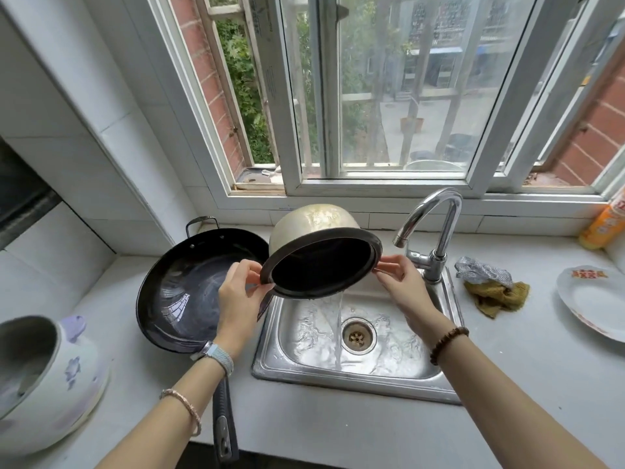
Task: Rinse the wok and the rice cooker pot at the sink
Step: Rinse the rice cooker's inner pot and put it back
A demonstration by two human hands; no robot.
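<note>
Over the sink (389, 387), the rice cooker pot (314, 228) is held tipped, mouth toward the person, its rim pinched on either side by the left hand (240, 289) and right hand (400, 282); water (339, 319) is drained.

I hold the rice cooker pot (314, 228) tipped above the sink (389, 377), my left hand (240, 282) pinching its left rim and my right hand (399, 279) its right rim. Water (339, 319) falls from its lower edge into the basin, just left of the drain (358, 335). The wok (189, 292) lies on the counter (304, 428) left of the sink, its handle passing under my left forearm. Farther left stands what may be the cooker body (50, 374). The faucet (439, 225) rises behind the sink's right corner. To its right a scrubber (480, 270) lies on a cloth (497, 296), then a plate (595, 299), with a bottle (605, 225) behind it.
</note>
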